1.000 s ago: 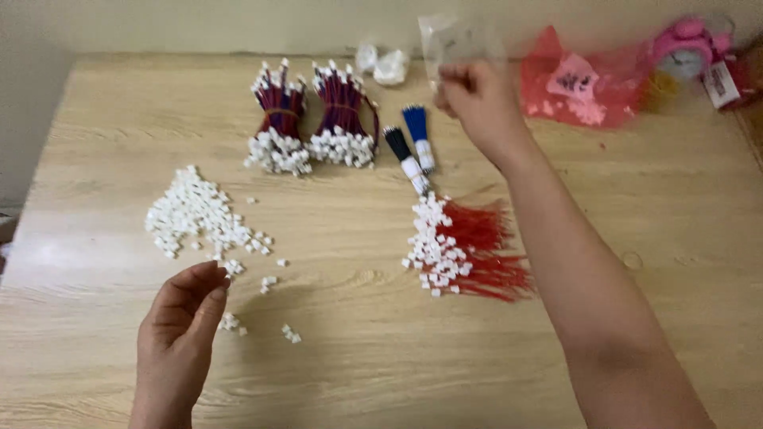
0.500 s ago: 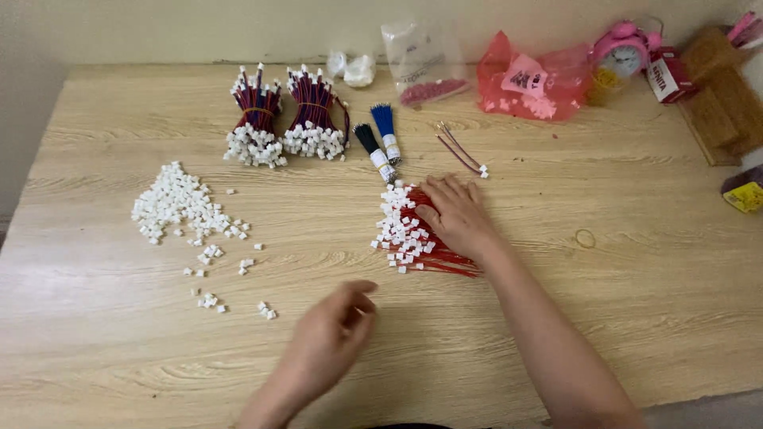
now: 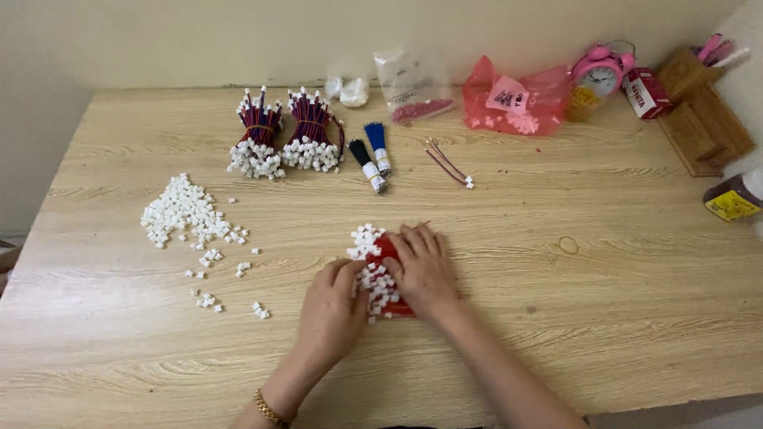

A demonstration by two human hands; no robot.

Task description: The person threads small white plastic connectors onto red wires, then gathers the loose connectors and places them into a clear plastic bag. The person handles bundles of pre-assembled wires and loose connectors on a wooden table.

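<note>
Both hands are down on the bunch of red wires with white plug ends [image 3: 375,274], which lies near the front middle of the light wood-grain table [image 3: 604,318]: the right hand [image 3: 423,270] lies flat and open over the red part, and the left hand [image 3: 334,308] has its fingers curled loosely onto the white ends, though whether it's actually pinching any is hard to tell. Off to the left there's a loose heap of little white connectors [image 3: 184,213], and further back two tied bundles of dark wires [image 3: 282,135] plus a blue and a black tassel-like bundle [image 3: 372,155]. Along the plain pale wall sit a red plastic bag [image 3: 513,99], a pink alarm clock [image 3: 602,71] and a wooden pen holder [image 3: 703,103].
</note>
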